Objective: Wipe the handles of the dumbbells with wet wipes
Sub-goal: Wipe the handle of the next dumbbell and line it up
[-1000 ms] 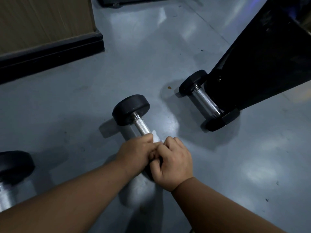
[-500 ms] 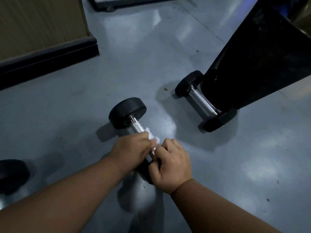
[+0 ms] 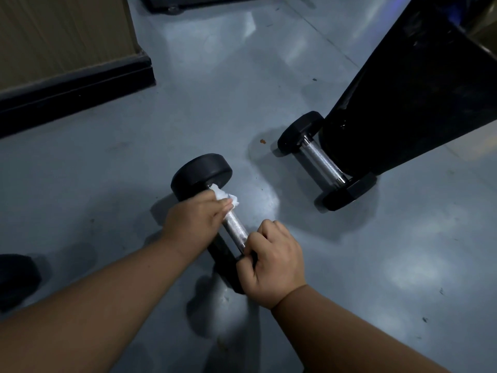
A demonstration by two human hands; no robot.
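1. A dumbbell (image 3: 236, 229) is lying on a grey floor (image 3: 204, 103) at the centre of the view, with its metal handle (image 3: 235, 227) running from upper left to lower right.
2. The left hand (image 3: 193, 218) is curling around the far end of the handle, pressing a crumpled white wipe (image 3: 224, 196) against the metal right beside the far black head (image 3: 201, 173).
3. The wipe is bunching out above the fingers (image 3: 224, 205), touching both the handle and the inner face of that head.
4. The right hand (image 3: 271, 263) is gripping the near end of the handle, its fingers wrapping over the bar where it is meeting the near head, which is mostly hiding under the hand.
5. The bare, knurled middle of the handle is showing between the two hands.
6. A second dumbbell (image 3: 322, 160), with hexagonal heads, is lying well to the right, touching the foot of a large black slanted object (image 3: 416, 90).
7. Part of another black weight (image 3: 16, 278) is showing at the left edge.
8. A wooden panel (image 3: 61, 30) with a black base is standing at the upper left.
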